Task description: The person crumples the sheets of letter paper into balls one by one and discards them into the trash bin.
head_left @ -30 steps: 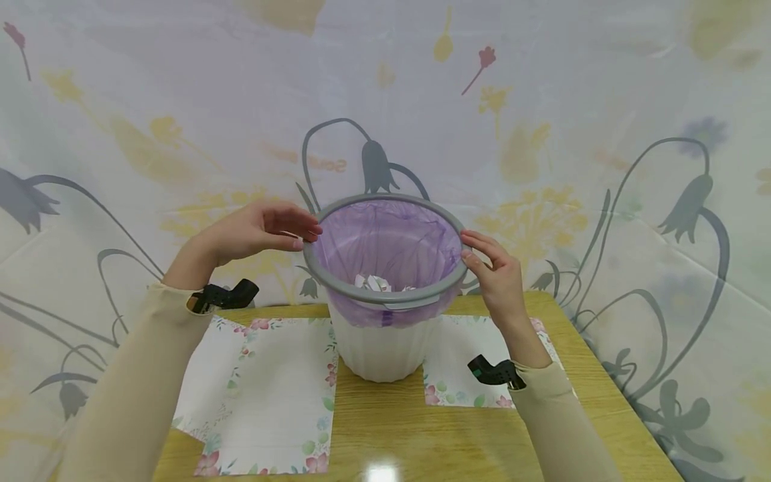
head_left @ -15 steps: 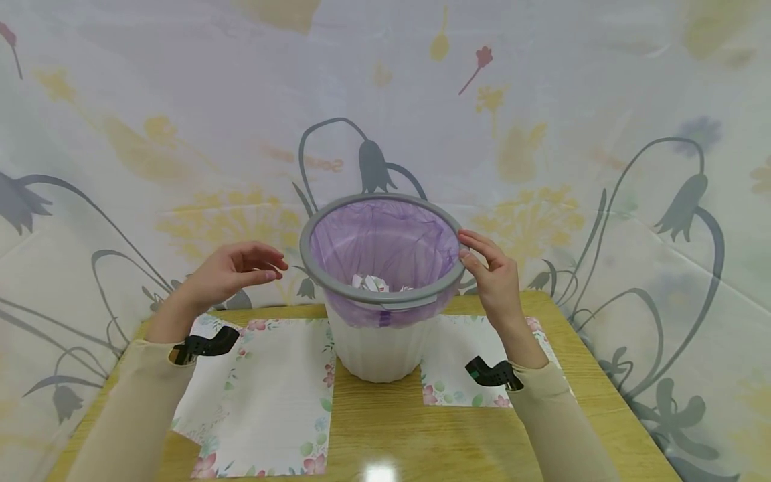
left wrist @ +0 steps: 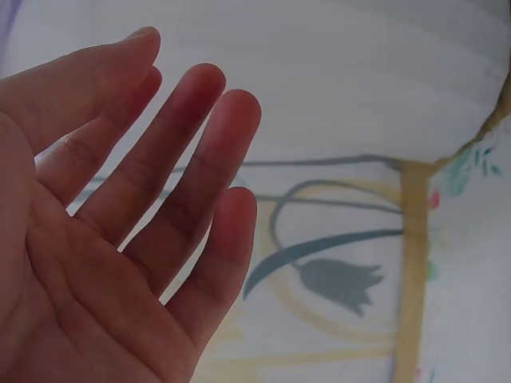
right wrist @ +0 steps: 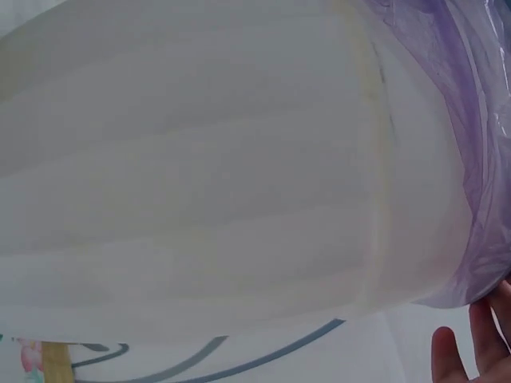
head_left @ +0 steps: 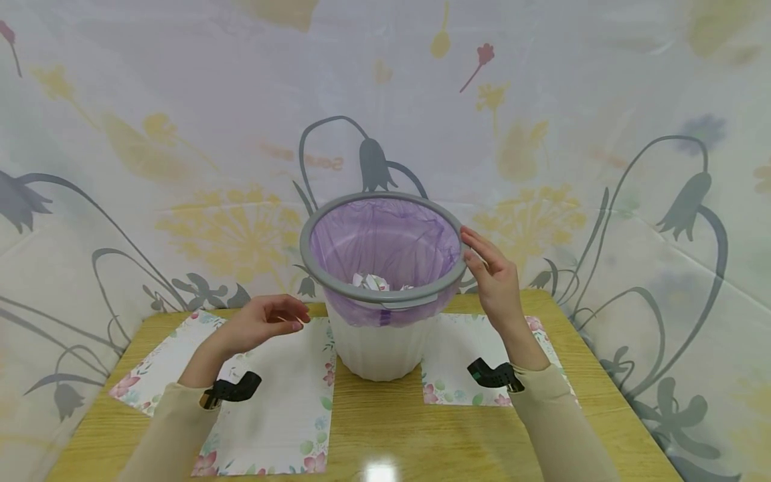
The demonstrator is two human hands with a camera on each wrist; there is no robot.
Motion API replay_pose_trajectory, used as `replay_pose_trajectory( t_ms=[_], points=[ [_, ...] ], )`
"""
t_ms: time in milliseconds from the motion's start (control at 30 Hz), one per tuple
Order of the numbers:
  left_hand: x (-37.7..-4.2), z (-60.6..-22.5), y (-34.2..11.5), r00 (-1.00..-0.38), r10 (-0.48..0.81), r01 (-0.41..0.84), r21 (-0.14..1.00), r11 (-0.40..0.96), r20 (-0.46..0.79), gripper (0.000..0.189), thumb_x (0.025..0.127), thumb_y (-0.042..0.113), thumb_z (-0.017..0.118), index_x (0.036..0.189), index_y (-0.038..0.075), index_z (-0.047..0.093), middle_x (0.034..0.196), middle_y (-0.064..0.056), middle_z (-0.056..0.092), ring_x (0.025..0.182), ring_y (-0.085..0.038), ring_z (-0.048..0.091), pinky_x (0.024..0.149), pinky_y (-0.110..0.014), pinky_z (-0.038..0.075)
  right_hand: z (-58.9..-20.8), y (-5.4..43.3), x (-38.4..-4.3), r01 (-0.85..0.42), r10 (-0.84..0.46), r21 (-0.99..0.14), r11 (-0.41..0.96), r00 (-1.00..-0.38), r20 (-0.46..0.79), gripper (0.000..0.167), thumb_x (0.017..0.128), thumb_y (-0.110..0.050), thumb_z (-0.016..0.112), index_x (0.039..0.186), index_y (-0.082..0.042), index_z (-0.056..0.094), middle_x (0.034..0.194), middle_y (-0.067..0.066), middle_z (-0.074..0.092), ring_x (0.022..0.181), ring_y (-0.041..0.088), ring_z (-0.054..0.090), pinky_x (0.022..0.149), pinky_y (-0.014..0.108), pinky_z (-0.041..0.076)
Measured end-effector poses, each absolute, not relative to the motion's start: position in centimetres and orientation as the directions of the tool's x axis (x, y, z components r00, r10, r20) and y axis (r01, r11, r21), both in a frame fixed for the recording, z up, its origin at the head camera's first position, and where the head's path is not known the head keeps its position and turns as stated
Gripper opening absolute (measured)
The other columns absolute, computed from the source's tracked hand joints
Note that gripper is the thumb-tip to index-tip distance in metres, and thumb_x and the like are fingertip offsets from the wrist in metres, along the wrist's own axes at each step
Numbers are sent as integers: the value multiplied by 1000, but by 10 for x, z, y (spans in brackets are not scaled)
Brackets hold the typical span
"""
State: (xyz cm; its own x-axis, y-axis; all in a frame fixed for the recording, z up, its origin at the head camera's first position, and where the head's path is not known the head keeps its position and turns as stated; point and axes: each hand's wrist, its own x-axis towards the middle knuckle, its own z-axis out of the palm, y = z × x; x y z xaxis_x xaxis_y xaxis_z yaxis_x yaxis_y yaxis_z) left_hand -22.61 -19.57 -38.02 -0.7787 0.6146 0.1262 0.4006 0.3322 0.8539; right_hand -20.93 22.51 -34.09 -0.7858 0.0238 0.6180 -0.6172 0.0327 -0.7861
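My left hand [head_left: 265, 325] has come down and away from the bin's rim, where it was a second ago; my right hand and the bin have stayed put.

My left fingers are loosely bent with gaps between them, the thumb apart, holding nothing. My right fingertips touch the outside of the rim [head_left: 385, 298] at three o'clock. Those fingers are fairly straight, slightly parted, with the thumb below; I can't tell how hard they press, and nothing shows a tip hooked over the edge.

The bin [head_left: 381, 351] stands upright in the middle of the table [head_left: 482, 442], at twelve o'clock from me, its mouth facing up. I judge it light, thin plastic with just crumpled paper [head_left: 370, 282] showing inside, so it should slide or tip at a small push. The grey rim looks the stiffest part, the white wall likelier to flex. The purple liner [head_left: 385, 231] is thin, soft and probably slick; gripped alone, it might slip or tear. I'd take the rim at three and nine o'clock, fingers beneath its lip.

Farther out, one flowered sheet [head_left: 283, 402] lies at eight o'clock of the bin, a tilted page [head_left: 162, 368] toward nine, and another leaf [head_left: 464, 361] around four. A printed cloth [head_left: 385, 67] hangs behind.
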Motion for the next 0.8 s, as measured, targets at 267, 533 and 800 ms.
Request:
replay_pose_trajectory(
  t_ms=[267, 533, 800],
  points=[
    [-214, -409, -164, -730, 674, 393, 878, 275, 116, 25, 98, 12, 65, 121, 2, 65, 113, -13, 68, 102, -25, 66, 87, -32, 54, -347, 226, -210, -662, 58, -749, 7, -748, 661, 35, 102, 0, 52, 135, 12, 54, 150, 17, 46, 142, 26, 37, 110, 27, 37],
    [-207, -434, -134, -693, 708, 387, 899, 203, 138, 14, 98, 10, 63, 109, 7, 72, 104, -8, 71, 97, -34, 68, 82, -35, 57, -372, 244, -203, -547, 166, -834, 70, -818, 550, 33, 102, -8, 57, 129, 10, 60, 139, 9, 58, 135, 19, 45, 105, 25, 40],
    [-192, -446, -110, -607, 786, 310, 945, 100, 116, 24, 99, 9, 62, 120, -2, 67, 115, -24, 67, 104, -46, 64, 90, -43, 55, -419, 278, -189, -335, 249, -917, 215, -890, 383, 33, 102, -17, 60, 125, 6, 65, 128, 6, 66, 118, 5, 56, 93, 16, 46]
  ],
)
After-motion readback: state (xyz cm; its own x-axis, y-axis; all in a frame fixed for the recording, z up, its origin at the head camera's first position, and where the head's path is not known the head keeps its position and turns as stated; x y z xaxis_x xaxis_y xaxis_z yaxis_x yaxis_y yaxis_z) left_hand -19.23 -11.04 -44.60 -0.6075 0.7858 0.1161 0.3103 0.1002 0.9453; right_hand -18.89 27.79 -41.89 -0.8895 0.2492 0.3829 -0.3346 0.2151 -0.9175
